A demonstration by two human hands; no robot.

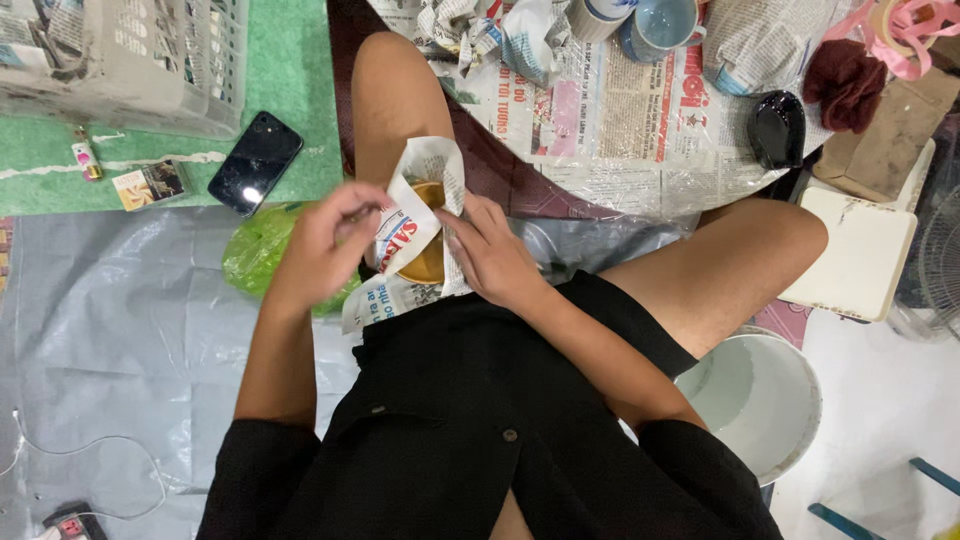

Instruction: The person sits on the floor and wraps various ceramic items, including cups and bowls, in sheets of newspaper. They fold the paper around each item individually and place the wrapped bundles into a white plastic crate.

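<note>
I sit on the floor with my knees apart. Between them a small amber-brown bowl [430, 262] lies half wrapped in a sheet of newspaper [400, 235]. My left hand [322, 240] pinches a folded flap of the newspaper and pulls it over the bowl. My right hand [490, 255] presses the paper against the bowl's right side. Most of the bowl is hidden by paper and fingers.
A black phone [255, 163] lies on a green mat at the left, near a grey plastic basket [150, 60]. A green plastic bag [258, 250] sits under my left hand. Spread newspaper ahead carries cups [660, 25], a black dish [777, 128] and wrapped bundles. A white bucket [770, 400] stands at right.
</note>
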